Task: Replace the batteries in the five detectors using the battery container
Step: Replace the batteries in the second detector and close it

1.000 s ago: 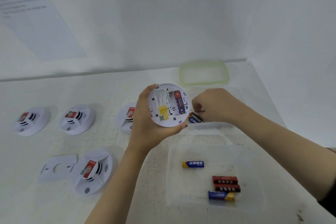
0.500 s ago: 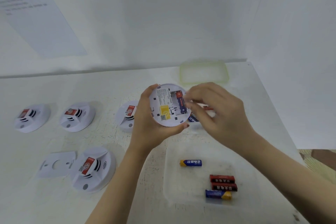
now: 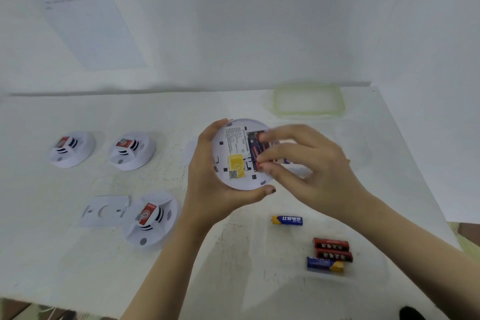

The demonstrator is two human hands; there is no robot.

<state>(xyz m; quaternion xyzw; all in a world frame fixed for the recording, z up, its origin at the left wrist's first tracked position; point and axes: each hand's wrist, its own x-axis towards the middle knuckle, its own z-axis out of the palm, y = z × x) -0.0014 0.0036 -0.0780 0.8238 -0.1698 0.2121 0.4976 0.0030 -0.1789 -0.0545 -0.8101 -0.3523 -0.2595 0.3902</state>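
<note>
The white worktop (image 3: 233, 280) spreads under both hands. Beyond the right hand (image 3: 311, 171) lies a green-rimmed lid (image 3: 307, 100). Just below its wrist, a clear container (image 3: 259, 267) holds four loose batteries (image 3: 287, 220). Three detectors (image 3: 150, 218) and a mounting plate (image 3: 105, 212) sit well to the left of the left hand (image 3: 207, 184). That hand grips the opened detector (image 3: 233, 153), raised with its back facing up. The right hand's curled fingertips pinch what looks like a red battery (image 3: 260, 135) at the detector's bay, though this part is blurred.
</note>
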